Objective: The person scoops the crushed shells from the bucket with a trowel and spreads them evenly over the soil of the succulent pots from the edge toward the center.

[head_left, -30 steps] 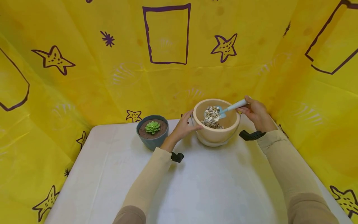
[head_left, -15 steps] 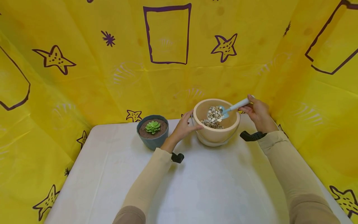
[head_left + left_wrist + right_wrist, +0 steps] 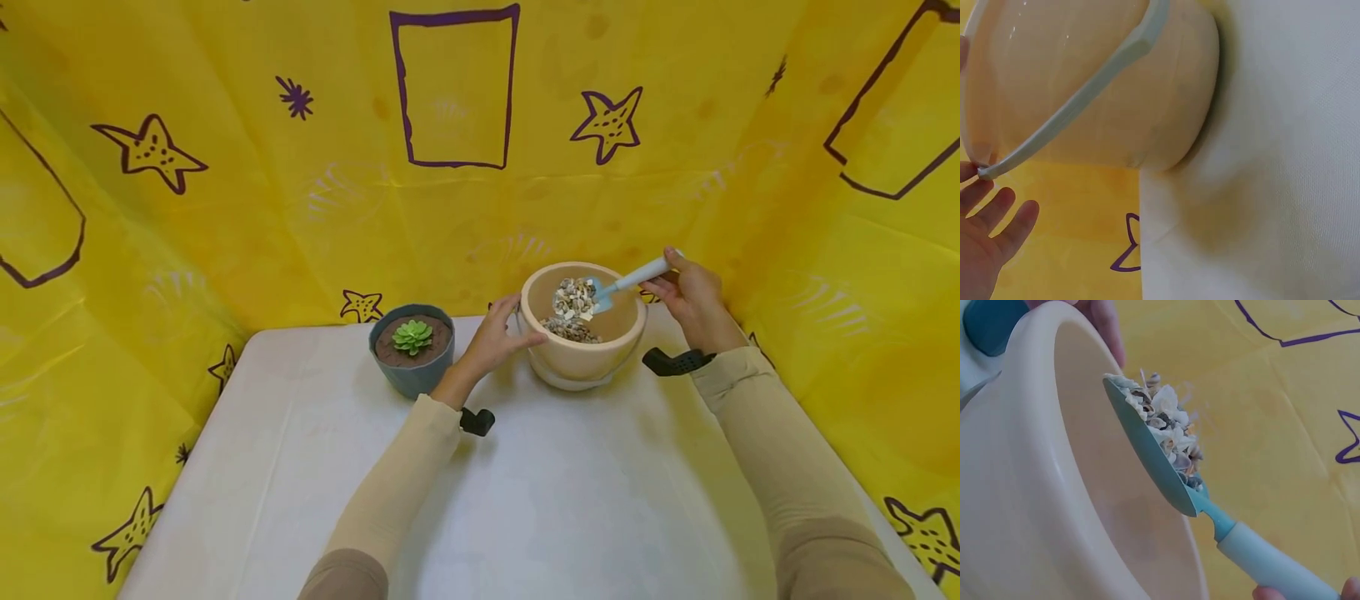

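Observation:
My right hand [image 3: 697, 304] grips the pale handle of a light blue hand trowel [image 3: 1154, 456]. Heaped on its blade are small seashells [image 3: 1169, 422], white, grey and tan. The loaded blade is held over the mouth of a beige bucket [image 3: 581, 367]. More shells [image 3: 572, 330] lie at the bucket's bottom. My left hand [image 3: 491, 337] rests on the bucket's left side, thumb against the near rim. In the left wrist view its fingers [image 3: 1017, 228] are spread and fairly straight, one touching the end of the bucket's bail handle [image 3: 1079, 100], which hangs down.
A blue-grey pot [image 3: 411, 379] with brown soil and a green succulent [image 3: 412, 337] stands left of my left hand. The white table [image 3: 555, 492] ends at yellow cloth walls [image 3: 322, 250] at the back and sides, close behind the bucket.
The trowel with its shells has shifted slightly right and a little up over the bucket. My left hand keeps its place on the bucket. The head view has tilted slightly.

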`<state>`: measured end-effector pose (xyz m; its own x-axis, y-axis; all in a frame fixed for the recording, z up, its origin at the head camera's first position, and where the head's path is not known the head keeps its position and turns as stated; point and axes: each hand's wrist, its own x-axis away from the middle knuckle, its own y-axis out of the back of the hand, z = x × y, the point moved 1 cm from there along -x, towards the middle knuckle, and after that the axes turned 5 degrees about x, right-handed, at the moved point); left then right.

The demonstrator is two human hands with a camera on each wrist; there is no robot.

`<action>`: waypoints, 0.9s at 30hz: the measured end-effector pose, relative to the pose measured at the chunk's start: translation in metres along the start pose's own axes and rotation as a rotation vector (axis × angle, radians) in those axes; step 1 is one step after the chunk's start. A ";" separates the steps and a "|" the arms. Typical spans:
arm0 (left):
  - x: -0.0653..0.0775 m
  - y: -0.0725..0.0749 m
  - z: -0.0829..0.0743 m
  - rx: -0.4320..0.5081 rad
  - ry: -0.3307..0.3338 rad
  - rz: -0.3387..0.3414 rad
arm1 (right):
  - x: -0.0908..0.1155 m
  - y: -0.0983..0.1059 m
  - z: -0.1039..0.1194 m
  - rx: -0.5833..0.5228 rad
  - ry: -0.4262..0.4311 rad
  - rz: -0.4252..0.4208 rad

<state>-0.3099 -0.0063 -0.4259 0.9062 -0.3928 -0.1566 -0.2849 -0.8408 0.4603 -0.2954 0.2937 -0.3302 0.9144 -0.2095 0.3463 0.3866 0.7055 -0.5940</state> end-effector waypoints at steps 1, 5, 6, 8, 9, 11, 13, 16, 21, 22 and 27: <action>0.000 0.001 -0.001 -0.009 -0.005 0.000 | 0.000 -0.001 0.000 -0.004 -0.002 -0.002; 0.003 0.005 -0.004 -0.055 -0.022 -0.007 | -0.001 -0.004 -0.001 -0.011 -0.004 -0.001; 0.004 0.006 -0.005 -0.067 -0.025 -0.011 | -0.001 -0.005 -0.001 -0.014 -0.007 0.001; 0.007 0.009 -0.006 -0.092 -0.026 -0.019 | -0.001 -0.007 -0.002 -0.005 -0.011 0.002; 0.008 0.011 -0.007 -0.098 -0.027 -0.023 | 0.000 -0.008 -0.002 0.003 -0.013 0.002; 0.011 0.014 -0.007 -0.106 -0.029 -0.027 | 0.000 -0.010 -0.003 -0.001 -0.022 0.008; 0.014 0.018 -0.008 -0.108 -0.032 -0.032 | 0.001 -0.013 -0.004 -0.006 -0.025 0.019; 0.019 0.024 -0.009 -0.108 -0.037 -0.040 | 0.002 -0.017 -0.007 -0.004 -0.021 0.050; 0.028 0.034 -0.012 -0.110 -0.047 -0.056 | 0.003 -0.025 -0.011 0.032 -0.003 0.090; 0.029 0.036 -0.012 -0.107 -0.048 -0.060 | 0.004 -0.027 -0.013 0.043 0.001 0.093; 0.038 0.045 -0.013 -0.097 -0.050 -0.065 | 0.006 -0.034 -0.019 0.049 -0.008 0.088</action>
<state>-0.2841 -0.0543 -0.4000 0.9044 -0.3586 -0.2311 -0.1923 -0.8262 0.5296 -0.3010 0.2555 -0.3212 0.9437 -0.1398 0.3000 0.2980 0.7532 -0.5864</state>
